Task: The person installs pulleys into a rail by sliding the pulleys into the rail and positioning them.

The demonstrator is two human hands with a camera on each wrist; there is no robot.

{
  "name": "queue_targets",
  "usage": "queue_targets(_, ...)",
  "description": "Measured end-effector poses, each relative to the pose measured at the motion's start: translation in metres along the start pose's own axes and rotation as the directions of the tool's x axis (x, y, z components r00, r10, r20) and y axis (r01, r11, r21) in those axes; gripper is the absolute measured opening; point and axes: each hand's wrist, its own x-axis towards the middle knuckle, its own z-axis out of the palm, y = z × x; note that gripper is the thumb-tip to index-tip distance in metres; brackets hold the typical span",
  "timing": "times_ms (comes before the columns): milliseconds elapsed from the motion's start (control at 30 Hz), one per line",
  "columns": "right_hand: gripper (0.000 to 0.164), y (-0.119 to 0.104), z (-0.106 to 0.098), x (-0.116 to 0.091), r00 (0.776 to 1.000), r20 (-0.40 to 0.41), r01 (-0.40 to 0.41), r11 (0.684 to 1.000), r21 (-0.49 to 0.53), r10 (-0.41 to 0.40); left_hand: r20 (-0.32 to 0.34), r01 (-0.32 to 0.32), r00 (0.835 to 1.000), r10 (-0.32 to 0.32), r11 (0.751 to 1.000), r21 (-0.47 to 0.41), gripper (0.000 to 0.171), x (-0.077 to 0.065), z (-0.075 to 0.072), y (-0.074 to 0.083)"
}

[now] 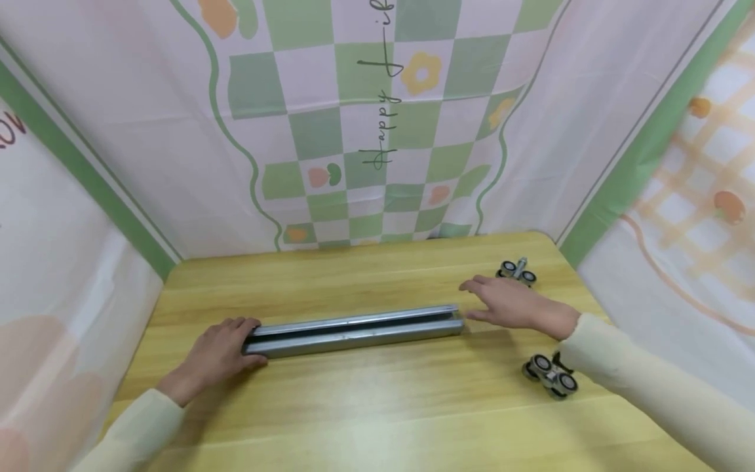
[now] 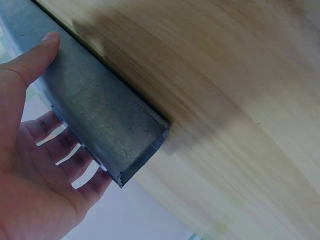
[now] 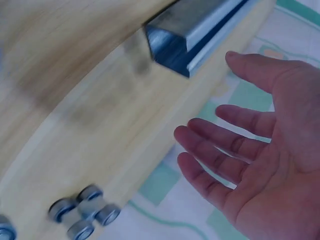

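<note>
A slotted metal C-channel rail lies lengthwise across the wooden table, its slot facing up. My left hand holds the rail's left end, thumb along the near side and fingers at the far side. In the left wrist view the thumb lies on the rail's grey wall, close to the cut end. Just off the other end is my right hand, fingers spread and holding nothing. The right wrist view shows the rail's hollow profile beside that hand, palm toward the camera.
One four-wheeled roller trolley with a bolt sits at the table's back right, partly behind my right hand. Another roller trolley is nearer, beside my right sleeve. Patterned cloth hangs behind the wooden table and at both sides.
</note>
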Motion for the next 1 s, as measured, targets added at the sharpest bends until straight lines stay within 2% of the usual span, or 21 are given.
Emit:
queue_targets(133, 0.047, 0.010, -0.002, -0.016, 0.999, -0.042, -0.036, 0.999, -0.035, 0.034, 0.002, 0.003, 1.000, -0.003, 1.000, 0.003, 0.066, -0.002, 0.001, -0.002)
queue_targets(300, 0.040, 0.022, -0.003, -0.037, 0.997, -0.049, -0.063, 0.997, -0.051, 0.061, -0.002, 0.020, 1.000, -0.020, 1.000, 0.007, 0.067, -0.004, 0.003, -0.005)
queue_targets(600, 0.033, 0.042, -0.001, -0.070, 0.988, -0.036, -0.148, 0.989, -0.013, 0.147, 0.007, 0.062, 0.998, -0.062, 0.998, -0.014, 0.065, -0.005, 0.001, -0.008)
queue_targets(833, 0.031, 0.051, 0.007, -0.092, 0.981, -0.023, -0.194, 0.981, 0.025, 0.195, 0.011, 0.059, 0.998, -0.059, 0.998, -0.004, 0.065, -0.005, 0.001, -0.009)
queue_targets(1000, 0.016, 0.053, 0.015, -0.104, 0.972, 0.006, -0.235, 0.971, 0.053, 0.235, -0.006, 0.054, 0.999, -0.054, 0.998, -0.011, 0.064, -0.005, 0.001, -0.010)
